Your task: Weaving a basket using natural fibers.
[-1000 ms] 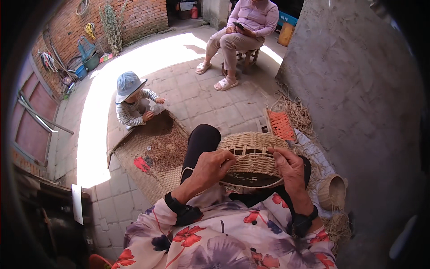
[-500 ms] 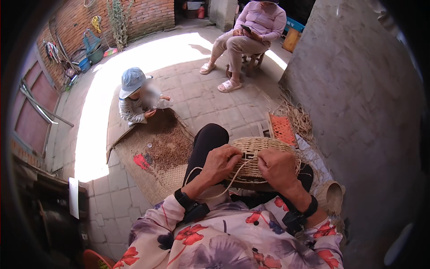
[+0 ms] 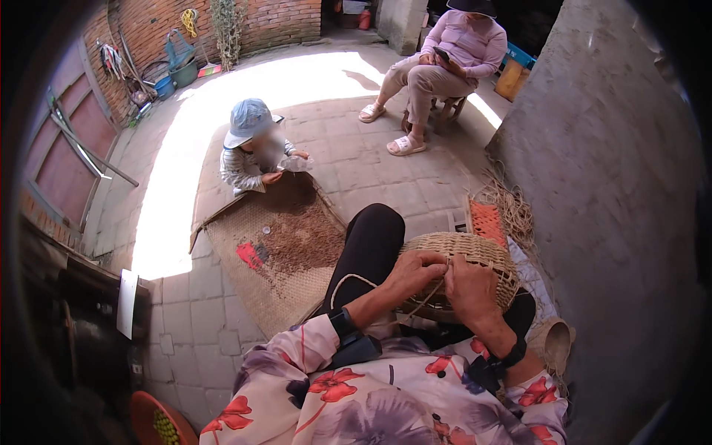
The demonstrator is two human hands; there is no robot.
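On my lap rests a woven straw basket [image 3: 475,246], tan, with its rounded side up. My left hand [image 3: 415,276] is closed at the basket's near side, thumb and forefinger pinched at a straw cord. Right against it, my right hand [image 3: 472,288] is also closed, its fingertips meeting the left ones over the weave. Between the hands the straw cord [image 3: 424,302] slants down, and a loop of it arches over my left thigh. The fingers hide the exact spot where the cord meets the weave.
A woven mat [image 3: 230,256] with brown grains lies ahead on the left; a child in a blue hat [image 3: 251,122] crouches behind it. A seated person [image 3: 463,48] holds a phone. Loose straw cord [image 3: 512,208] lies by the grey wall [image 3: 623,185]. An orange-red bowl [image 3: 144,415] stands lower left.
My hands have come together from either side of a gap in the weave; their fingertips now meet. The left hand moved right. The whole view has shifted a little.
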